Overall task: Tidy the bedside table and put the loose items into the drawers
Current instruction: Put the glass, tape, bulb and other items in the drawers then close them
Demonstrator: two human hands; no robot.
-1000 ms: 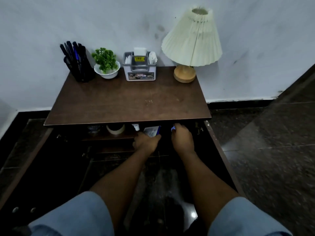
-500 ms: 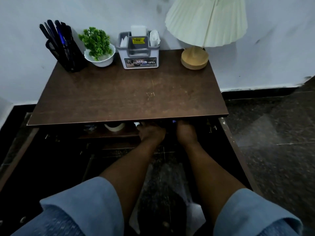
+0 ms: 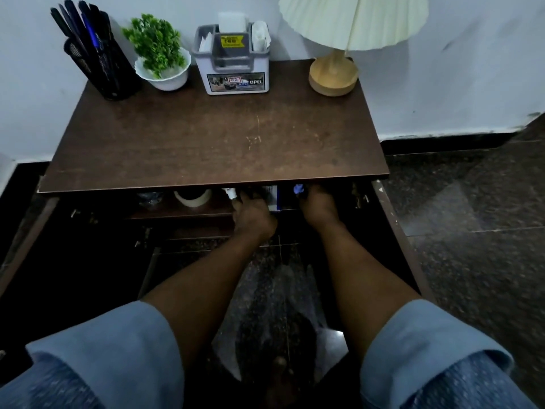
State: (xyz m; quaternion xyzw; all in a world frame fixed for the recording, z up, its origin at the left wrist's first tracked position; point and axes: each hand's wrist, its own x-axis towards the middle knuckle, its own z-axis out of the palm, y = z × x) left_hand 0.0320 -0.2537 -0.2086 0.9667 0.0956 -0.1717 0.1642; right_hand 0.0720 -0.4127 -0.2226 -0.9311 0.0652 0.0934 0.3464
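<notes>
A brown worktop (image 3: 206, 137) stands against a pale wall (image 3: 457, 69), over a dark stone floor (image 3: 472, 231). Along its rear edge, from left to right, we note a black pen holder (image 3: 100, 66), a green plant (image 3: 154, 42) in a white bowl (image 3: 165, 79), a grey-and-white caddy (image 3: 236, 69) and a lamp (image 3: 351, 25) on a wooden base. Below the front edge a drawer (image 3: 171, 212) stands open. In it we see a tape roll (image 3: 193, 198), a small tube (image 3: 229, 193), a white-and-blue packet (image 3: 272, 197) and a blue item (image 3: 298, 189), each partly hidden by the worktop. The left hand (image 3: 253, 215) reaches into the drawer between tube and packet, against the packet's left side. The right hand (image 3: 318, 206) reaches in just right of the packet, its fingertips beside the blue item. The fingers of both hands pass under the worktop's edge, so we cannot tell whether either hand grasps anything. Blue sleeves (image 3: 118, 349) are rolled to the elbows.
</notes>
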